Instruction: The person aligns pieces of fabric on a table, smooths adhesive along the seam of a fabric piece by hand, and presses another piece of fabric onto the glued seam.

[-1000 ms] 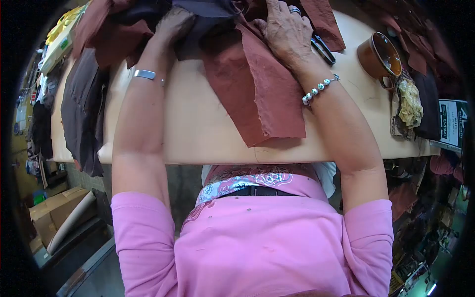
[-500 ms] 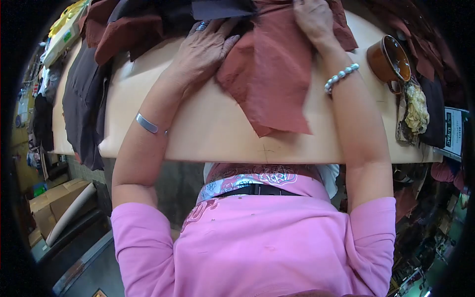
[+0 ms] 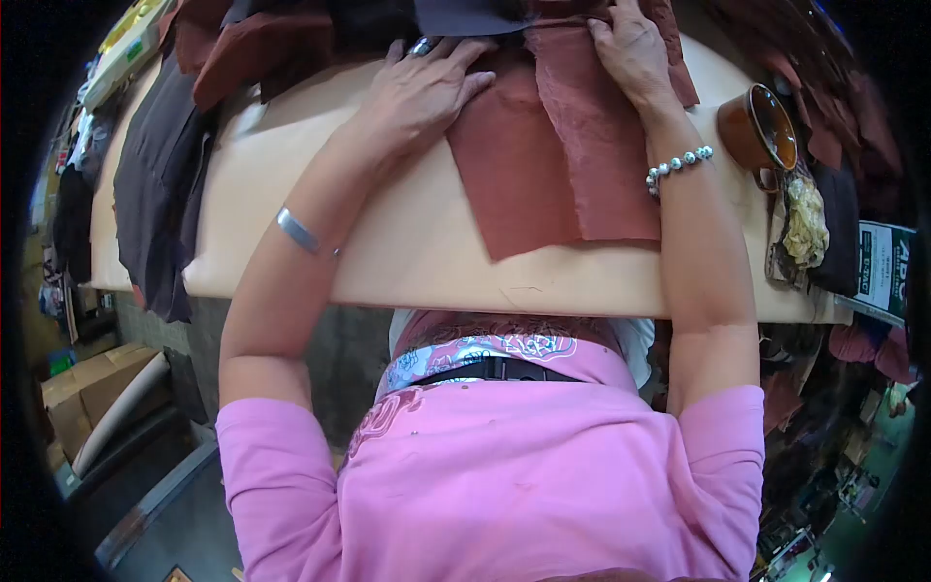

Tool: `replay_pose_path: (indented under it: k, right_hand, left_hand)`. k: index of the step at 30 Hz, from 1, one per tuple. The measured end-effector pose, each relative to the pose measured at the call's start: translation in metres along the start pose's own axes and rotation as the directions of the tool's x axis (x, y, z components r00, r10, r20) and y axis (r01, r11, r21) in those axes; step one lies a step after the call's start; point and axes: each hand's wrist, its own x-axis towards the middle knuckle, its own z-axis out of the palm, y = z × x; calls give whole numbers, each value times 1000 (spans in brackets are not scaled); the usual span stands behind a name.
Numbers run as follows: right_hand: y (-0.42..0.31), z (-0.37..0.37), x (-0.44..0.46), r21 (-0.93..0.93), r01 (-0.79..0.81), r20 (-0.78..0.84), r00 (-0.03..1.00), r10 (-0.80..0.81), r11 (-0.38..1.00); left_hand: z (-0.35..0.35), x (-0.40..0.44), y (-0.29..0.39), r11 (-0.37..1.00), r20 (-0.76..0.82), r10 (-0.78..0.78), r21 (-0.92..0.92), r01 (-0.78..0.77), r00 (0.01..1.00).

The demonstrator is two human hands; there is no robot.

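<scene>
Thin, lightly wrinkled rust-brown cloth [image 3: 606, 165], its inner edge frayed, lies over my smooth table [image 3: 407, 252]. My left hand [image 3: 422, 95] spreads open beside it; my right hand [image 3: 635, 58] rests half-curled on it, grip unclear.

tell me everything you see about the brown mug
The mug is glossy brown, probably glazed pottery, open-topped, with a loop handle on its near side. It stands on the right of the table, close to a crumpled yellowish bundle. The right hand is away from it. Its contents are unclear.
</scene>
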Motion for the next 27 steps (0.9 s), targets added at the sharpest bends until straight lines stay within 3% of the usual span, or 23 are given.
replay_pose_path:
  k: [3, 4, 7, 8, 11, 12, 15, 16, 19, 22, 23, 24, 26, 27]
  right_hand:
    - [1, 0, -1, 181, -26, -57, 998, 37, 983]
    - [-27, -25, -3, 154, -291, 174, 949, 264, 944]
    - [-18, -20, -12, 87, -51, 95, 995, 43, 995]
    - [-16, -16, -13, 9, 69, 68, 995, -70, 998]
    - [-36, -26, -15, 92, -147, 301, 947, 113, 985]
    - [-26, -17, -15, 56, -54, 275, 961, 36, 997]
    - [-9, -12, -8, 83, 43, 141, 989, -54, 996]
    - [-12, -12, -9, 175, 119, 43, 991, -128, 977]
    - [-26, -25, -21, 216, -41, 135, 991, 12, 975]
    - [-31, -32, -40, 117, 45, 246, 966, -73, 992]
    - [-53, -48, -41, 55, -214, 485, 860, 161, 975]
    - [-37, -40, -43, 89, -9, 329, 944, -21, 996]
    - [-29, -33, -44, 89, 126, 181, 973, -140, 988]
    - [-28, -31, -42, 89, 54, 199, 977, -71, 995]
  left_hand:
    - [20, 13, -18, 1000, -69, 9, 29, -7, 998]
    - [20, 19, -21, 997, -48, -18, 69, 21, 999]
    - [-4, 20, -11, 969, 34, -49, 243, 40, 998]
    - [-6, 15, -9, 944, -299, 254, 284, -169, 920]
    - [-9, 3, 24, 968, -265, 250, 33, -250, 931]
    - [-2, -1, 25, 965, -174, 259, 17, -260, 950]
    - [9, -9, 29, 953, -244, 227, -145, -267, 943]
    - [9, -10, 29, 955, -233, 225, -138, -262, 946]
    - [13, -12, 30, 968, -188, 219, -83, -238, 957]
    - [20, -16, 31, 982, -121, 187, 15, -187, 975]
    - [20, -17, 33, 986, -94, 165, 19, -164, 982]
    - [20, -17, 35, 990, -67, 142, 24, -141, 988]
    - [21, -18, 38, 988, -152, 152, 22, -150, 977]
    - [21, -18, 39, 988, -196, 154, 23, -153, 968]
